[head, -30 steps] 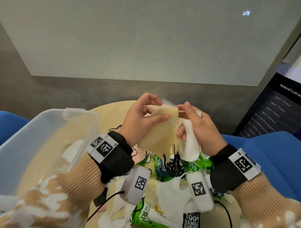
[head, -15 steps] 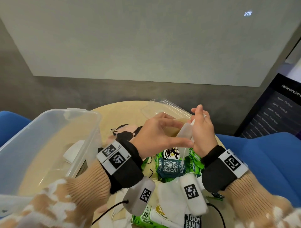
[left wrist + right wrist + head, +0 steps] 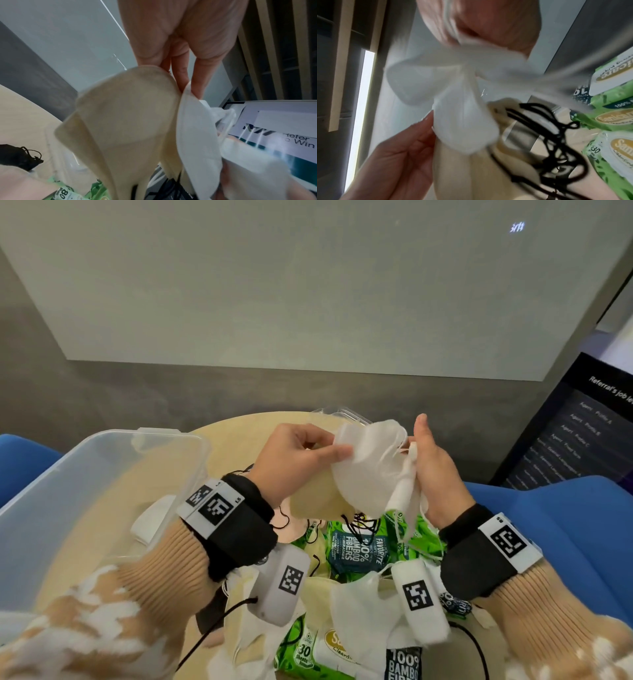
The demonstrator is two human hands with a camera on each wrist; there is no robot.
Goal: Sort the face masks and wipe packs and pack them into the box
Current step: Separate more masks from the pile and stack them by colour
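Note:
Both hands are raised above the round table, working on face masks. My left hand [image 3: 301,453] pinches a white mask [image 3: 368,470] and a cream mask [image 3: 313,501] together; the cream mask [image 3: 123,121] hangs below with black ear loops [image 3: 556,142]. My right hand [image 3: 431,467] grips the white mask's [image 3: 447,86] other end and its loops. Green wipe packs [image 3: 359,549] and more white masks [image 3: 356,604] lie in a pile beneath. The clear plastic box [image 3: 85,491] stands at the left with a white mask [image 3: 150,522] inside.
A clear lid [image 3: 342,414] lies on the table's far side. A black mask [image 3: 18,158] and a pink one [image 3: 298,529] lie on the table [image 3: 239,440]. Blue chairs [image 3: 565,529] flank the table. A dark screen [image 3: 575,436] stands at the right.
The white mask has been drawn up and spread over the cream one between both hands. The hands, close together half a second ago, have moved apart.

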